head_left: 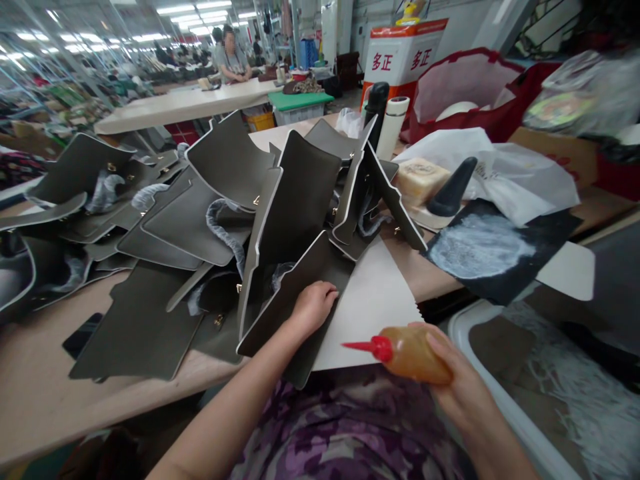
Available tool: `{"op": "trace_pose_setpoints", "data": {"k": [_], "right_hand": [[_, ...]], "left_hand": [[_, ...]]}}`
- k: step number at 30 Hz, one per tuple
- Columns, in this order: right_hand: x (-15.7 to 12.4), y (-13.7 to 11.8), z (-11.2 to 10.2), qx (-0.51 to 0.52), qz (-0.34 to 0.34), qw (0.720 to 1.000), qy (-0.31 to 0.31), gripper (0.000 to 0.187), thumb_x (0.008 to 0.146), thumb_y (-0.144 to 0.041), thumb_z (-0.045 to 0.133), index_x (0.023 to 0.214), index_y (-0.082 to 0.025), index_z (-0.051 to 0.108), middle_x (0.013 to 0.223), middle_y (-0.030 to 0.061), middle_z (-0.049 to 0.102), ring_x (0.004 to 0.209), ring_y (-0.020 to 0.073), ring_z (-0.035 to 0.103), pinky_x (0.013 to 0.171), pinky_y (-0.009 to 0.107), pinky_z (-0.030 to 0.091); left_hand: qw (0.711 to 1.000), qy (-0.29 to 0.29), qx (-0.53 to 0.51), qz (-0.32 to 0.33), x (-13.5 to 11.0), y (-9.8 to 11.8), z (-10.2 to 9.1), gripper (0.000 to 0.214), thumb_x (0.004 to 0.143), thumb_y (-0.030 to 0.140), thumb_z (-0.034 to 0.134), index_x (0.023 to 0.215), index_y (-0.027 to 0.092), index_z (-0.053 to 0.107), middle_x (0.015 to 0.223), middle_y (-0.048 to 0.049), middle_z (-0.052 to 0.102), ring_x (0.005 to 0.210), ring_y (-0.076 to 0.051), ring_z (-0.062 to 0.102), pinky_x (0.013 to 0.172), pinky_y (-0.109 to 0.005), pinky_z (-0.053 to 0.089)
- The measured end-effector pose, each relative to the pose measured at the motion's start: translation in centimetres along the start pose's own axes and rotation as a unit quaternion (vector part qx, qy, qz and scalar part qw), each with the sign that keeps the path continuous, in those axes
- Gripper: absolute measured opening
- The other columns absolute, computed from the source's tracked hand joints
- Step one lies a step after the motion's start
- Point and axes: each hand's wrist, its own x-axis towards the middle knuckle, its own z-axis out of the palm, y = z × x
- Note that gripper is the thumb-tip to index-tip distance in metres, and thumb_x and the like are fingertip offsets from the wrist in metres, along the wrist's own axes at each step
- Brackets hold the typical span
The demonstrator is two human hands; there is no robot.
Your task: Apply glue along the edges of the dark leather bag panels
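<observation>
L hand (pixel 316 307) on panel (pixel 309 353) just L of sheet (pixel 375 303), fingers curled, can't tell if pinching. R hand (pixel 453 367) wrapped round bottle (pixel 417 355) by sheet's R edge. Pile (pixel 197 223) L of sheet: clasps (pixel 219 320) on, prob lots left.

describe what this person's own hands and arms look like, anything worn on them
The left hand and right hand are ungloved; both forearms are bare, with no sleeve, watch or bracelet in view. No ring or marking can be made out. Between them shows a purple camouflage-patterned cloth garment.
</observation>
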Motion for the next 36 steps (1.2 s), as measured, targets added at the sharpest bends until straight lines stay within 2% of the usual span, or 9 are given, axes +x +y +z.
{"op": "trace_pose_setpoints", "data": {"k": [3,7,11,16,19,23,28,32,36], "right_hand": [[1.1,-1.3,0.1,0.181,0.049,0.982,-0.026,0.032,0.067,-0.036,0.061,0.096,-0.023,0.059,0.085,0.0046,0.063,0.060,0.0159,0.056,0.038,0.021,0.041],[2.4,-2.1,0.8,0.296,0.081,0.948,-0.087,0.032,0.073,-0.035,0.054,0.101,-0.022,0.060,0.096,0.0081,0.063,0.075,0.0158,0.059,0.054,0.021,0.050],[3.2,-1.9,2.0,0.314,0.057,0.943,-0.094,0.030,0.075,-0.039,0.054,0.099,-0.023,0.061,0.099,0.0074,0.063,0.095,0.0205,0.057,0.069,0.026,0.052],[3.7,-1.8,3.2,0.288,0.019,0.944,-0.159,0.035,0.072,-0.044,0.057,0.096,-0.020,0.062,0.088,0.0075,0.065,0.072,0.0164,0.059,0.054,0.025,0.049],[3.9,-2.0,3.5,0.253,0.000,0.955,-0.152,0.040,0.069,-0.049,0.061,0.099,-0.021,0.060,0.091,0.0068,0.066,0.074,0.0178,0.060,0.049,0.023,0.047],[4.8,-2.6,3.8,0.186,-0.054,0.974,-0.118,0.049,0.059,-0.049,0.071,0.100,-0.024,0.058,0.096,0.0035,0.065,0.083,0.0210,0.062,0.060,0.026,0.052],[7.7,-3.7,3.6,0.013,-0.224,0.974,-0.039,0.054,0.055,-0.033,0.076,0.103,-0.023,0.052,0.098,0.0024,0.060,0.091,0.0213,0.058,0.085,0.041,0.045],[10.5,-3.6,2.6,-0.274,-0.359,0.884,0.119,0.072,0.053,-0.038,0.076,0.114,-0.017,0.044,0.106,0.0100,0.055,0.096,0.0258,0.054,0.089,0.045,0.039],[11.8,-3.2,1.7,-0.448,-0.316,0.827,0.123,0.070,0.063,-0.045,0.066,0.118,-0.009,0.042,0.104,0.0170,0.057,0.096,0.0314,0.053,0.085,0.048,0.040]], "left_hand": [[0.999,-0.011,0.012,0.045,-0.7,-0.1,-0.1,0.020,0.081,0.017,0.047,0.092,0.016,0.063,0.091,-0.0046,0.060,0.085,-0.014,0.055,0.078,-0.022,0.043],[0.988,-0.031,0.111,0.104,-1.9,0.1,-0.2,0.023,0.082,0.012,0.043,0.093,0.019,0.062,0.093,-0.0038,0.057,0.086,-0.015,0.051,0.076,-0.026,0.043],[0.965,-0.049,0.200,0.159,-3.2,0.2,-0.8,0.027,0.086,0.014,0.038,0.103,0.018,0.058,0.106,-0.0046,0.057,0.093,-0.018,0.050,0.081,-0.032,0.043],[0.951,-0.071,0.217,0.208,-5.3,-0.6,-1.0,0.034,0.087,0.015,0.036,0.119,0.014,0.049,0.126,-0.0071,0.049,0.115,-0.019,0.043,0.096,-0.032,0.037],[0.949,-0.045,0.233,0.209,-6.4,-1.1,-0.7,0.034,0.086,0.014,0.038,0.117,0.012,0.050,0.126,-0.0079,0.050,0.115,-0.020,0.044,0.096,-0.034,0.039],[0.943,0.003,0.249,0.222,-7.0,-1.5,-0.3,0.029,0.084,0.015,0.043,0.111,0.013,0.054,0.117,-0.0073,0.056,0.104,-0.021,0.051,0.086,-0.036,0.045],[0.937,0.107,0.226,0.243,-7.9,-1.2,-1.8,0.026,0.084,0.012,0.041,0.105,0.016,0.057,0.114,-0.0060,0.058,0.110,-0.020,0.048,0.094,-0.037,0.041],[0.931,0.221,0.239,0.166,-8.6,-0.4,-4.4,0.039,0.084,0.012,0.039,0.121,0.019,0.045,0.130,-0.0088,0.045,0.125,-0.022,0.033,0.103,-0.042,0.031],[0.954,0.196,0.228,-0.014,-8.3,-0.9,-6.2,0.050,0.083,0.024,0.044,0.131,0.016,0.032,0.129,-0.0127,0.046,0.113,-0.023,0.049,0.091,-0.036,0.043]]}}
